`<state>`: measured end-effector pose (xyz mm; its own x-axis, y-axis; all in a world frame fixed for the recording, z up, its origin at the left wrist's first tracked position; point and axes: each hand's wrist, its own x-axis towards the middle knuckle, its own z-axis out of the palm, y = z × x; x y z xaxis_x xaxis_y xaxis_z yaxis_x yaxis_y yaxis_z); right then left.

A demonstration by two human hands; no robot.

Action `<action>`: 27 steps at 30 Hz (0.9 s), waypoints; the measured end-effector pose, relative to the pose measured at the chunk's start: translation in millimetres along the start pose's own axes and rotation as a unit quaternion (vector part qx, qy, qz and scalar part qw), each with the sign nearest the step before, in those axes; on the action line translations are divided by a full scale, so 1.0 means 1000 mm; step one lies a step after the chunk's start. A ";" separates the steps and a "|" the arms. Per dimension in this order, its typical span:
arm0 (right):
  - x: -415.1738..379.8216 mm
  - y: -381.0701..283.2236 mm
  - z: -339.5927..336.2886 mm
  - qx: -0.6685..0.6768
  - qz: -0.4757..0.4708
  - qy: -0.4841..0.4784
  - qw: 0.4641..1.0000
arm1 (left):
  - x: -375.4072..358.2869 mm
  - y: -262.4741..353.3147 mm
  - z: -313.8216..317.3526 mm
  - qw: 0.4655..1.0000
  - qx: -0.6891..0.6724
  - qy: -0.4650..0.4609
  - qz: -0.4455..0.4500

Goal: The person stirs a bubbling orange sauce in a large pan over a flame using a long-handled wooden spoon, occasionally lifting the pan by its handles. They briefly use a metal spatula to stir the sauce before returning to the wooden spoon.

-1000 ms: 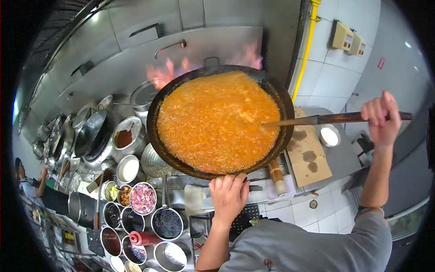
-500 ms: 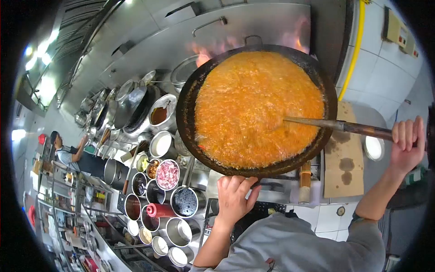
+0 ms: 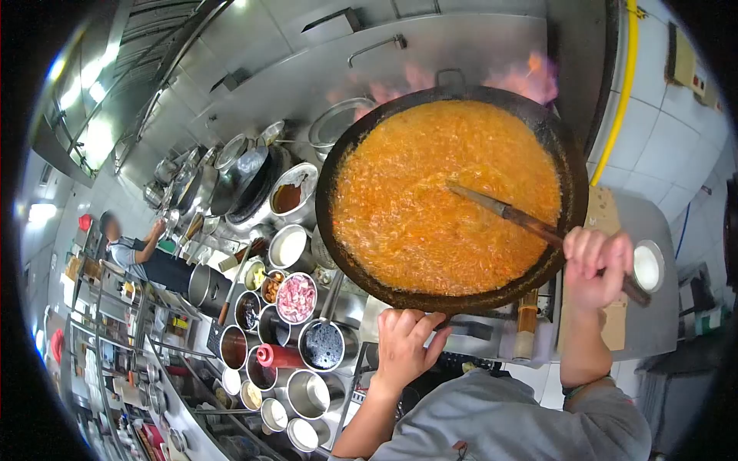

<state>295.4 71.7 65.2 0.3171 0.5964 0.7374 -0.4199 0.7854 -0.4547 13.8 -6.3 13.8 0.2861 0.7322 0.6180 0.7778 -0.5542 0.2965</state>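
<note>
Got my left hand [image 3: 407, 342] curled on the near rim of the wok [image 3: 571, 177], just behind the stove [image 3: 503, 338] front edge, right hand [image 3: 596, 265] gripping the wooden-handled stirrer [image 3: 530, 223]. Stirring too hard could slop frothy orange mix [image 3: 415, 177] over me; spills out back might feed those flames [image 3: 530, 81].

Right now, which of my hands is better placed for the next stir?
Probably your right hand: it grips the long stick, whose far end sits in the orange food. Your left hand is at the near edge of the wok.
</note>
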 end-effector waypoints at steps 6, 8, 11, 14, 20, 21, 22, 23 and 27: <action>-0.013 0.031 0.024 -0.028 -0.036 -0.053 0.998 | -0.001 0.000 0.002 1.000 -0.003 0.013 0.005; -0.010 0.040 0.029 -0.025 -0.046 -0.066 0.996 | -0.001 0.001 0.002 1.000 -0.003 0.021 0.007; -0.007 0.054 0.032 -0.041 -0.052 -0.097 0.993 | -0.002 0.001 0.002 1.000 -0.001 0.028 0.011; -0.009 0.071 0.032 -0.082 -0.076 -0.155 0.982 | -0.004 0.002 0.004 0.999 -0.001 0.037 0.011; -0.006 0.074 0.021 -0.109 -0.069 -0.164 0.978 | -0.010 -0.001 0.006 0.999 0.000 0.048 0.017; -0.004 0.070 0.017 -0.100 -0.054 -0.145 0.983 | -0.010 -0.001 0.007 0.999 0.000 0.050 0.017; -0.001 0.066 0.012 -0.088 -0.044 -0.134 0.986 | -0.010 -0.001 0.006 0.999 -0.001 0.050 0.015; 0.001 0.061 0.009 -0.084 -0.035 -0.126 0.988 | -0.009 0.000 0.006 0.999 -0.003 0.051 0.013; 0.004 0.034 -0.004 -0.077 -0.011 -0.104 0.991 | -0.008 0.001 0.007 0.998 -0.008 0.063 0.016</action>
<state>285.8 101.1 50.7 0.1348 0.5445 0.8279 -0.2744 0.8233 -0.4968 16.2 -9.7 4.2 0.2373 0.6595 0.7133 0.7596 -0.5837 0.2870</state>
